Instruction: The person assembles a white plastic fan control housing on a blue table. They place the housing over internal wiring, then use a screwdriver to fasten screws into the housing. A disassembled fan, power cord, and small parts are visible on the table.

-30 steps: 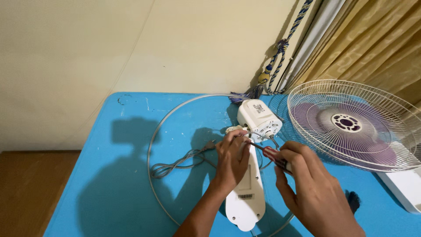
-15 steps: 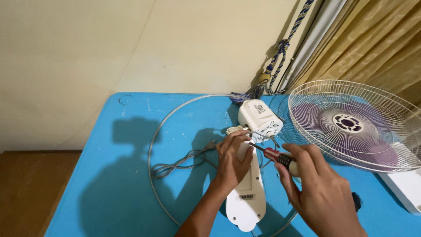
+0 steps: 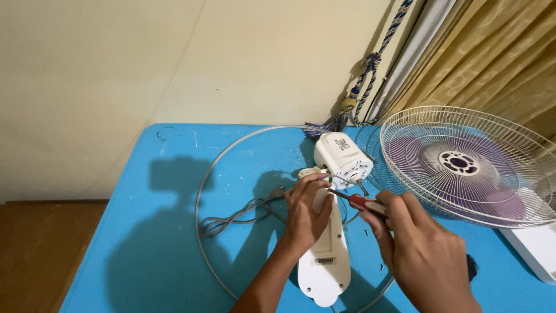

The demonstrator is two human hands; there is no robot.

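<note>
Blue table (image 3: 150,232), centre: left hand (image 3: 306,211) clamped on white fan stand (image 3: 327,255); right hand (image 3: 420,252), 4 o'clock, gripping red-handled screwdriver (image 3: 358,201), handle rotated since earlier, tip at motor housing (image 3: 343,157). Fan grille (image 3: 463,165) 2 o'clock.

Two hands were at work: the left hand (image 3: 305,211) at six o'clock and the right hand (image 3: 420,252) at five o'clock. There was one screwdriver (image 3: 358,201), one white fan body (image 3: 331,226), one motor housing (image 3: 341,157) and one grey cord (image 3: 237,215) at nine o'clock. One wire ring (image 3: 200,197), one fan guard (image 3: 463,165) at three o'clock and one tassel rope (image 3: 362,87) at twelve o'clock completed the count.
</note>
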